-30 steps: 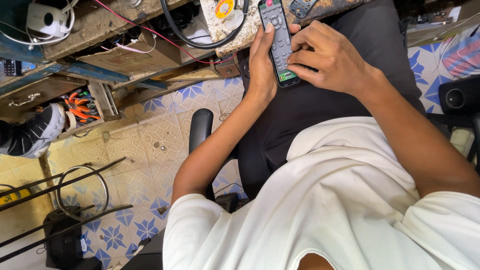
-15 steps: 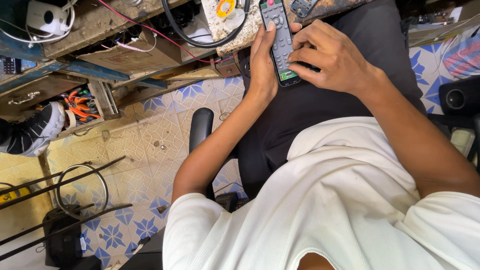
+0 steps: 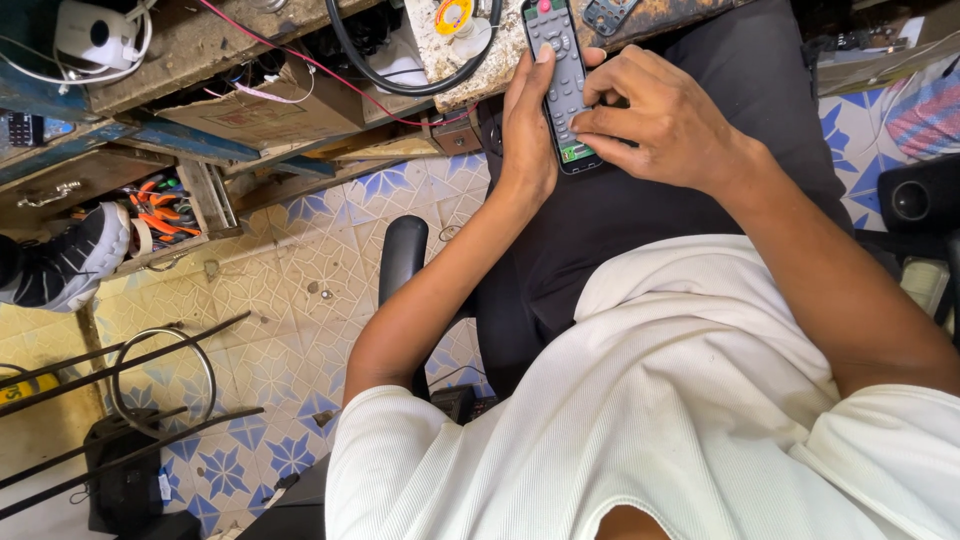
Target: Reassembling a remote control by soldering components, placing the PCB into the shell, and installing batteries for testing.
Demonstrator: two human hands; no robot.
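Head view: holding a dark remote control (image 3: pixel 560 85) above the lap, close to the chipped edge of the workbench (image 3: pixel 480 75). Left hand (image 3: pixel 527 125) cupping it from the side, fingers wrapped along its left edge; right hand (image 3: pixel 655 125) closing over its lower end, fingertips (image 3: pixel 585 125) pressing near the green patch at the bottom. Both hands clamped on the remote, touching each other across it.

Hardly shifting since a second ago: the same grip, the remote sitting in the same spot, so the fiddling at its lower end looks like carrying on rather than finishing.

Crowding above: a black cable loop (image 3: pixel 400 70) and a solder reel (image 3: pixel 455 18) lying just beside the remote's top. Opening up leftward and downward: tiled floor (image 3: pixel 300 300) beyond the chair armrest (image 3: pixel 400 260), with an open drawer of orange-handled tools (image 3: pixel 160 205) well apart.
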